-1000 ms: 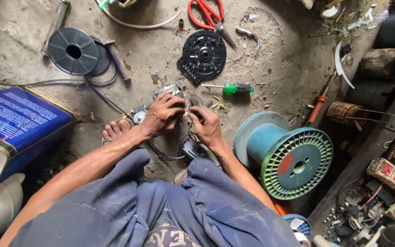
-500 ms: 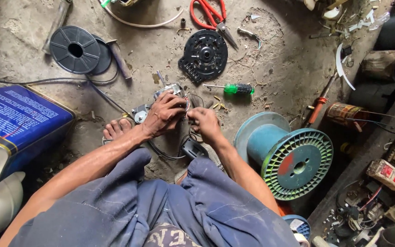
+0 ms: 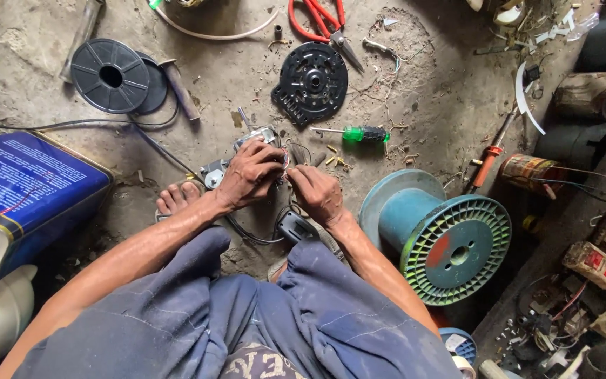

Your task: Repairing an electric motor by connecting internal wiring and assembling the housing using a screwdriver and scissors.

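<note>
Small motor assembly (image 3: 257, 137) on the concrete floor (image 3: 233, 84), at the centre of the view: a grey metal body with a silvery bracket (image 3: 213, 174) at its 7 o'clock side and thin coloured wires (image 3: 287, 158) rising from its 3 o'clock edge. Most of the body is hidden under the hands; only its 12 o'clock corner and the bracket show.

Left hand (image 3: 250, 172): fingers curled down over the assembly, covering it from 6 o'clock, fingertips closed on its 3 o'clock edge where the wires emerge. Right hand (image 3: 317, 193): lies at 4 o'clock of the assembly, fingers bent and pinched toward the same wires, fingertips meeting those of the left hand. Whether the right fingers actually clasp a wire cannot be told.

Surroundings: black round end plate (image 3: 311, 81) at 1 o'clock of the hands; green-handled screwdriver (image 3: 362, 133) at 2 o'clock, near; red-handled scissors (image 3: 320, 21) at 12 o'clock, well apart; teal wire spool (image 3: 443, 231) at 4 o'clock; black reel (image 3: 110, 74) at 10 o'clock; blue tin can (image 3: 22, 186) at 9 o'clock; bare foot (image 3: 177, 200) just beside the left wrist.
</note>
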